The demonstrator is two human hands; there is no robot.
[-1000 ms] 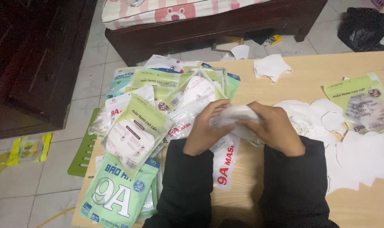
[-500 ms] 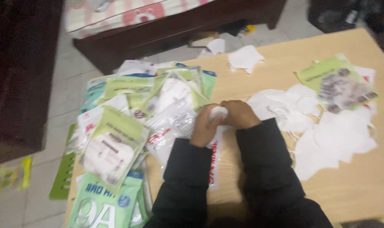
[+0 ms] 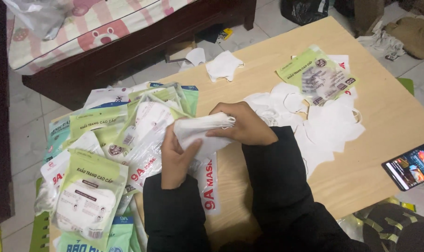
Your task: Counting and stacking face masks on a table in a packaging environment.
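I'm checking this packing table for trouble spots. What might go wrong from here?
The packet pile overhangs the table's left edge, so packets may slide off. The phone lies at the right edge, easily knocked. The mask stack, held between left hand and right hand, might fan apart.

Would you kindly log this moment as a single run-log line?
left hand: under stack of white fabric face masks | right hand: gripping stack on top | left: packaged masks | right: loose masks

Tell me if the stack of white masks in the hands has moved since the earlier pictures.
Cannot tell: the camera shifted. The stack of white masks remains in both hands, beside the pile of packets.
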